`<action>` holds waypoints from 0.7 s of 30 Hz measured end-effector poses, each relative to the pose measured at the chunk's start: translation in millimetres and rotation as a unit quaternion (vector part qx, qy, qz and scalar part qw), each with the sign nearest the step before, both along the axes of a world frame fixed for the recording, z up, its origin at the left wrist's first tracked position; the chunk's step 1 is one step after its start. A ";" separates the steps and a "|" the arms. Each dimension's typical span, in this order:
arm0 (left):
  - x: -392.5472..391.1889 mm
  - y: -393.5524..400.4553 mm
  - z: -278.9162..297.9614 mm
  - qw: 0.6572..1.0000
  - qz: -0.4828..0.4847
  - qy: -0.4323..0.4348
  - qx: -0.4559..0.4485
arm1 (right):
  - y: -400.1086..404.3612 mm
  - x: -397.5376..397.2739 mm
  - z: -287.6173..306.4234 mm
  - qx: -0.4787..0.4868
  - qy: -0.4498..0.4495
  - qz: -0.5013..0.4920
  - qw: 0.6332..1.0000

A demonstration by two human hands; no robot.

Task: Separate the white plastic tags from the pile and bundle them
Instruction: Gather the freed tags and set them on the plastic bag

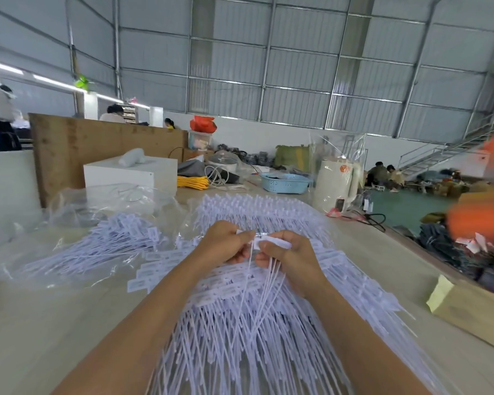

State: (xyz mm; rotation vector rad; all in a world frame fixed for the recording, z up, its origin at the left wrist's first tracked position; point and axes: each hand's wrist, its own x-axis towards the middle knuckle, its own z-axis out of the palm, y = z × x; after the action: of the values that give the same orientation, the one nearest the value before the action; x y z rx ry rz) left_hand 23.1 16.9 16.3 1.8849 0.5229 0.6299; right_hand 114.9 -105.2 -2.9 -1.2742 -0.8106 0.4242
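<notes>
1. The left hand [221, 243] and right hand [290, 256] meet above the pile of white plastic tags [268, 323] on the table [54, 323].
2. Both pinch a small bunch of tags [268, 269], tails hanging nearward.
3. Another tag heap [97, 246] lies left.

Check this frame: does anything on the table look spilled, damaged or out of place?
Nothing stands out. The left hand and right hand hold a few white tags over the big pile; more tags lie on clear plastic.
</notes>
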 end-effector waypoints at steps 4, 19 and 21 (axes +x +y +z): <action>2.3 -4.0 -2.1 0.999 0.033 -0.023 -0.005 | -1.7 -0.7 0.6 0.005 -0.021 -0.002 1.000; 7.1 -1.8 -5.2 0.992 0.058 -0.037 -0.105 | 5.4 -8.3 -2.0 0.022 -0.117 -0.060 0.991; 4.4 -1.3 -2.4 0.990 0.048 -0.026 -0.130 | 6.4 -8.5 -3.7 0.018 -0.151 -0.071 0.986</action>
State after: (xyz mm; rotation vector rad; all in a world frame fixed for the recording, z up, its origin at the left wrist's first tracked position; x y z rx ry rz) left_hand 27.4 15.6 13.9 1.6012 0.6333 0.6397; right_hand 106.4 -98.7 -6.6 -1.3717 -0.9691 0.1011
